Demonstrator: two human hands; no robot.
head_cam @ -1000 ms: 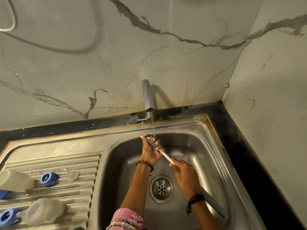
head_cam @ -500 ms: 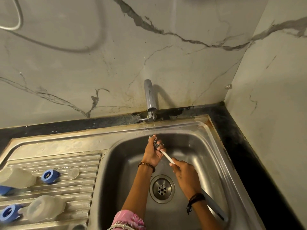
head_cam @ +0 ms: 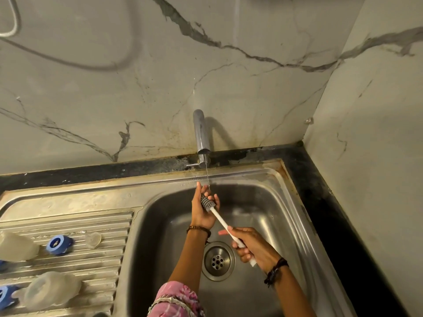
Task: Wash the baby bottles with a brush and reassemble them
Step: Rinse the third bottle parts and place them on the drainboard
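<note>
Water is being run in a thin stream from the chrome tap (head_cam: 201,138) onto the brush (head_cam: 220,219), which is being held slanted over the steel sink (head_cam: 283,202), ribbed grey head up-left, smooth white handle down-right. Right hand (head_cam: 254,245) fingers are being curled round the handle; left hand (head_cam: 203,209) fingers are being cupped around the head.
</note>
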